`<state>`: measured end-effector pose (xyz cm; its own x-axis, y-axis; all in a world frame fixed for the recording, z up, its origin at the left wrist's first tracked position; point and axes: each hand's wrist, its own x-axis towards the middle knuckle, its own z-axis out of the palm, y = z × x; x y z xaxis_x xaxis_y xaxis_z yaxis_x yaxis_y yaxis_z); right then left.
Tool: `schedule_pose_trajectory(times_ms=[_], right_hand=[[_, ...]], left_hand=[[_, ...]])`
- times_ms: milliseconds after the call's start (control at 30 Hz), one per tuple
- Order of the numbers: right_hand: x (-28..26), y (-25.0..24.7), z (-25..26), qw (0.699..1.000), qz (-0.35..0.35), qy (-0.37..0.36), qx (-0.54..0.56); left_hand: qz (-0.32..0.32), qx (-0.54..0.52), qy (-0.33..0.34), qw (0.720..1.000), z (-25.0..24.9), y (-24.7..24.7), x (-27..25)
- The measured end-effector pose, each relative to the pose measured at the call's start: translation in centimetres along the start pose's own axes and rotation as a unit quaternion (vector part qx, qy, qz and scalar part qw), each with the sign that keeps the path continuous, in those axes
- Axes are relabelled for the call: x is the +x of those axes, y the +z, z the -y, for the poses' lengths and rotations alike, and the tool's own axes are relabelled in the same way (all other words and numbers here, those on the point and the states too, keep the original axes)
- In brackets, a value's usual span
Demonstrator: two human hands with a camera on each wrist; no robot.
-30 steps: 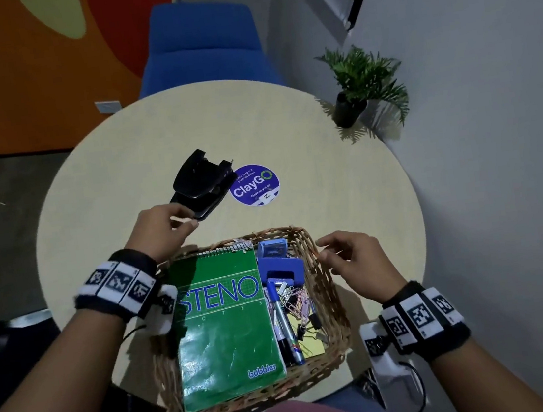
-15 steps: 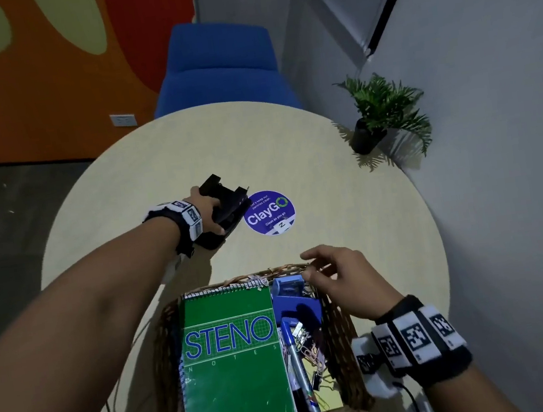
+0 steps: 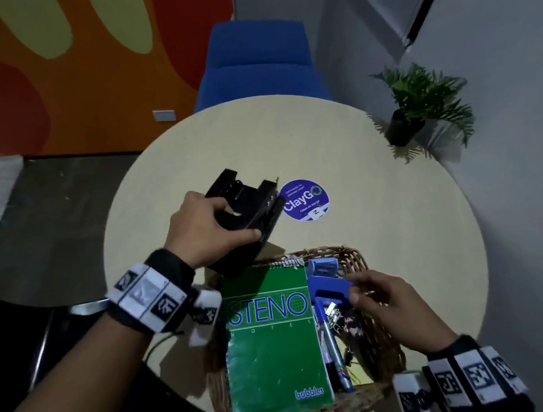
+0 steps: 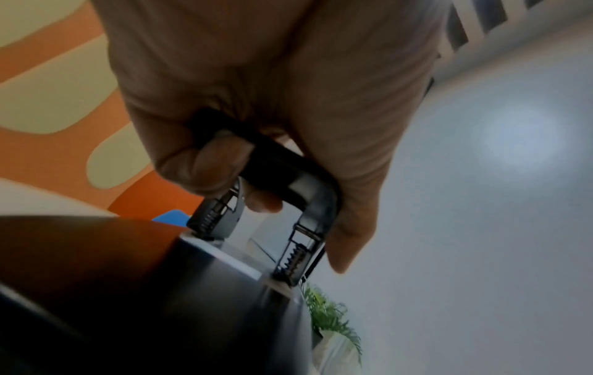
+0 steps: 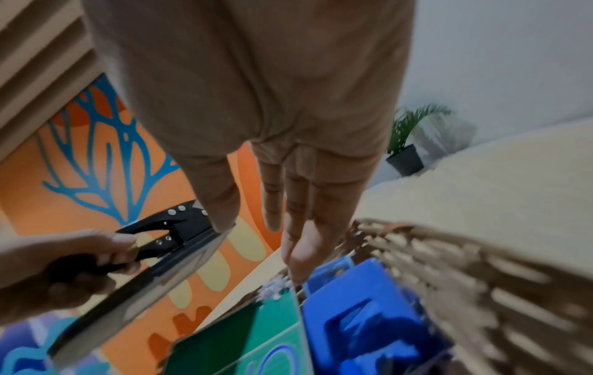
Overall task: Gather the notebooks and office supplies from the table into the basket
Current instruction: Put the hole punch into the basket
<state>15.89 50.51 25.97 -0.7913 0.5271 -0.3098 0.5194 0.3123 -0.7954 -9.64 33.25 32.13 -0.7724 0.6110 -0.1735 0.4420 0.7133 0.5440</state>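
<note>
My left hand (image 3: pixel 211 227) grips a black hole punch (image 3: pixel 250 212) by its handle and holds it lifted and tilted above the far left corner of the wicker basket (image 3: pixel 382 350). The left wrist view shows fingers curled round the hole punch (image 4: pixel 289 182). The right wrist view shows the hole punch (image 5: pixel 167 243) too. A green STENO notebook (image 3: pixel 274 340) lies in the basket beside a blue stapler (image 3: pixel 329 289) and markers (image 3: pixel 331 346). My right hand (image 3: pixel 375 296) hovers over the basket's right side, its fingers (image 5: pixel 298 228) straight, near the blue stapler (image 5: pixel 362 317).
The round beige table (image 3: pixel 386 225) carries a purple ClayGo sticker (image 3: pixel 304 199) and a small potted plant (image 3: pixel 422 106) at its far right edge. A blue chair (image 3: pixel 260 65) stands behind the table. The basket sits at the table's near edge.
My left hand has closed on the hole punch, lifted it off the table and brought it back toward the basket. My right hand moved from the basket rim to over the stapler.
</note>
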Motion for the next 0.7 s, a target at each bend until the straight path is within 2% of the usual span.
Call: schedule_pose_trajectory(times_ms=[167,300,433,567,633,700], right_hand=[[0.4,3.4,1.3,0.994,0.091,0.009,0.061],[-0.4,5.8,2.9,0.981,0.162,0.056,0.091],[-0.9,6.8,3.8,0.977,0.186,0.077,0.077],[-1.1,7.2,4.6,0.972,0.199,0.098,0.075],[-0.9,7.4,4.4,0.977,0.185,0.094,0.042],[-0.8,7.7,4.2,0.977,0.188,0.085,0.055]], left_hand=[[0.033,-0.116,-0.061,0.991,0.9,4.7,-8.2],[0.081,-0.15,-0.049,0.984,2.1,8.0,-12.6],[0.122,-0.154,-0.014,0.98,2.8,9.1,-14.5],[0.175,-0.11,0.039,0.978,2.4,9.7,-15.2],[0.163,-0.076,0.035,0.983,3.0,10.5,-15.3],[0.122,-0.069,0.012,0.99,4.1,11.0,-15.0]])
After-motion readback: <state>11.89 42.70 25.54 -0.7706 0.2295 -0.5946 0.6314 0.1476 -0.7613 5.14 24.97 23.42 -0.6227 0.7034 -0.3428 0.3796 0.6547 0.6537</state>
